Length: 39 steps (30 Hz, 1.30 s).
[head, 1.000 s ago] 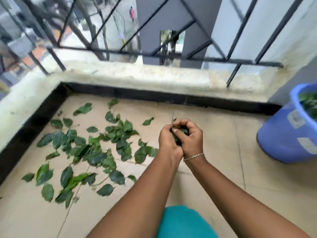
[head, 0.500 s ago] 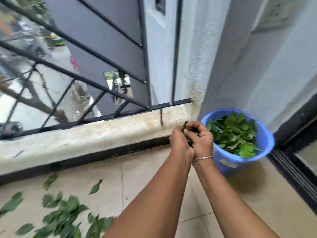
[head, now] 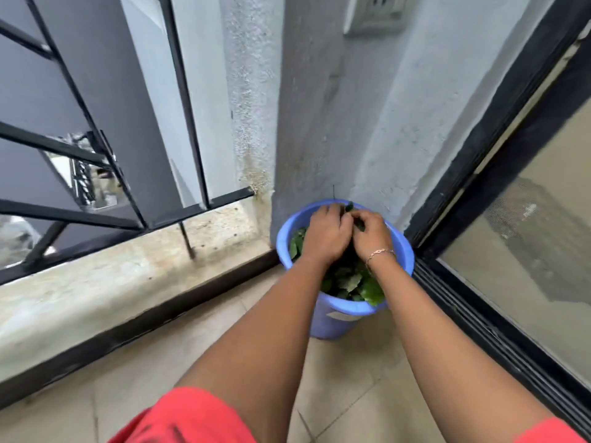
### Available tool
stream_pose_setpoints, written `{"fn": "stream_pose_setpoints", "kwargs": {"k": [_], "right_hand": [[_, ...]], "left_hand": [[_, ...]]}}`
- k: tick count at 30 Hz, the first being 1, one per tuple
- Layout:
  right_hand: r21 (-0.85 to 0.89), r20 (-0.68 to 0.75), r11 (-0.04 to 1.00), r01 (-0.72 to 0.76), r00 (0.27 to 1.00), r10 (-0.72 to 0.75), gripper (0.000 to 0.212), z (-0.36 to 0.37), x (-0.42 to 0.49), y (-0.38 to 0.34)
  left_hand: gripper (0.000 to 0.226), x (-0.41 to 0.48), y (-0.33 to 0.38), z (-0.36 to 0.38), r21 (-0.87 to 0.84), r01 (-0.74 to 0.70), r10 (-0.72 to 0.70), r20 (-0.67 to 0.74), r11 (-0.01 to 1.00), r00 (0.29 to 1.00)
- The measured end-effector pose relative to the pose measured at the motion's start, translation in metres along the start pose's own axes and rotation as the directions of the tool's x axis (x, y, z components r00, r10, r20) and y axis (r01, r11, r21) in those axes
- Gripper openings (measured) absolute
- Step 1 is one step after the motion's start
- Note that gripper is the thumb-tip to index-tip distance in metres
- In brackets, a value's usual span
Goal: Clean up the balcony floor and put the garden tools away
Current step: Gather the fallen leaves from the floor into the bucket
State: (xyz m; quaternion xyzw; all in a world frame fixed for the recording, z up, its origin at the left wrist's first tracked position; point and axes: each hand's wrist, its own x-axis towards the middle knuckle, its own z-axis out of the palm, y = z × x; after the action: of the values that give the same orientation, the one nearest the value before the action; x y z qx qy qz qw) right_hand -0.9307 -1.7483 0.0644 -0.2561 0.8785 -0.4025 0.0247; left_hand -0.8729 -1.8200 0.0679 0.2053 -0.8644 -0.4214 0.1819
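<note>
Red cloth (head: 192, 417) lies along the bottom edge, nearest you. Beige floor tiles (head: 351, 394) run beneath your arms. Both forearms reach forward to a blue bucket (head: 329, 321). It stands on the floor in the far corner, close to the wall and just beside the door track (head: 479, 330).

A pile of green leaves (head: 351, 281) fills the bucket nearly to the rim. Your left hand (head: 326, 233) and right hand (head: 371, 233) meet over the far half of the bucket, knuckles up and fingers curled inward. Between them they clasp a small clump of leaves (head: 350, 206), with dark tips showing at the fingers. How much each palm holds cannot be told.

- Thin bracelet (head: 379, 252) on your right wrist.
- Left of the bucket: stained ledge (head: 96, 282), with a black railing (head: 96, 158) above it.
- Right: dark-framed glass door (head: 527, 219).
- Behind: grey wall (head: 335, 123), with a socket plate (head: 375, 14) high up.
</note>
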Motion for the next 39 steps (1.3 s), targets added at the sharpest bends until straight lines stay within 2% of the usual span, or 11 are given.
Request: {"fn": "stream_pose_setpoints", "kwargs": {"k": [1, 2, 5, 10, 17, 20, 23, 29, 34, 36, 39], "right_hand": [[-0.213, 0.097, 0.976, 0.032, 0.995, -0.012, 0.035, -0.002, 0.001, 0.005], [-0.353, 0.211, 0.934, 0.061, 0.977, 0.016, 0.046, -0.004, -0.001, 0.008], [-0.570, 0.454, 0.814, 0.113, 0.869, 0.197, 0.069, -0.005, -0.013, 0.016], [-0.671, 0.609, 0.721, 0.174, 0.684, 0.401, 0.077, 0.023, -0.017, 0.038], [-0.720, 0.668, 0.647, 0.251, 0.503, 0.548, 0.069, 0.037, -0.003, 0.043], [-0.727, 0.678, 0.613, 0.309, 0.465, 0.569, 0.069, 0.042, 0.002, 0.046], [-0.706, 0.685, 0.656, 0.268, 0.493, 0.536, 0.069, 0.041, 0.003, 0.047], [-0.577, 0.593, 0.797, 0.179, 0.763, 0.257, 0.065, 0.020, -0.005, 0.033], [-0.541, 0.447, 0.821, 0.185, 0.890, 0.094, 0.046, -0.005, -0.033, -0.004], [-0.542, 0.379, 0.809, 0.227, 0.925, -0.006, 0.036, -0.011, -0.051, -0.027], [-0.472, 0.328, 0.815, 0.335, 0.925, -0.190, 0.033, -0.012, -0.086, -0.065]], "left_hand": [[0.065, -0.001, -0.008, -0.001, 0.182, -0.106, 0.101, 0.038, 0.977, 0.994], [0.066, -0.002, -0.012, -0.003, 0.323, -0.155, 0.124, 0.115, 0.933, 0.986], [0.064, -0.002, -0.022, 0.005, 0.542, -0.102, -0.115, 0.352, 0.834, 0.929], [0.076, -0.009, -0.038, 0.023, 0.665, 0.047, -0.449, 0.449, 0.745, 0.772], [0.071, 0.007, -0.050, 0.031, 0.749, -0.017, -0.577, 0.525, 0.662, 0.625], [0.069, 0.011, -0.047, 0.032, 0.767, -0.063, -0.599, 0.546, 0.638, 0.586], [0.067, 0.011, -0.049, 0.031, 0.743, -0.033, -0.579, 0.547, 0.668, 0.605], [0.063, 0.008, -0.037, 0.012, 0.653, -0.054, -0.366, 0.489, 0.755, 0.792], [0.049, -0.014, -0.006, -0.032, 0.622, -0.175, -0.175, 0.460, 0.763, 0.871], [0.042, -0.034, 0.006, -0.052, 0.644, -0.214, -0.086, 0.402, 0.734, 0.912], [0.036, -0.074, 0.015, -0.091, 0.703, -0.190, -0.018, 0.278, 0.685, 0.960]]}}
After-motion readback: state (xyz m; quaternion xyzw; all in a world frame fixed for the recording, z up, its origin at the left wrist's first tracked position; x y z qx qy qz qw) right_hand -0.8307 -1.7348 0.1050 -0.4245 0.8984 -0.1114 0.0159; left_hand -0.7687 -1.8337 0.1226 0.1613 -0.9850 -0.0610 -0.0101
